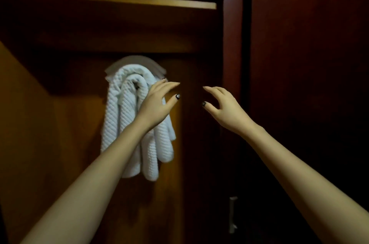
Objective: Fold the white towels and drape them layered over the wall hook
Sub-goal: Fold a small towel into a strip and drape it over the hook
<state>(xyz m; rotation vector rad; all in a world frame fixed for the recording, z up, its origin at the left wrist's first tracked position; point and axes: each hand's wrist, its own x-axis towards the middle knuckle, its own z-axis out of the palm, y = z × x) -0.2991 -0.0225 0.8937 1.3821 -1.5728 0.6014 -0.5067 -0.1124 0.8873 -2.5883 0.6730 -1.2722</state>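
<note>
White ribbed towels [127, 116] hang layered in long folds over a pale curved wall hook [137, 62] on the wooden panel. My left hand [157, 102] is raised in front of the towels' right side, fingers straight and spread, holding nothing; whether it touches the cloth is unclear. My right hand [221, 104] hovers in the air to the right of the towels, apart from them, fingers relaxed and empty. My left forearm hides part of the towels' lower right.
A wooden shelf [139, 2] juts out above the hook. A dark wooden door or panel [299, 84] stands at the right, with a metal handle [232, 213] low down. The orange-brown wall panel [40, 124] extends to the left.
</note>
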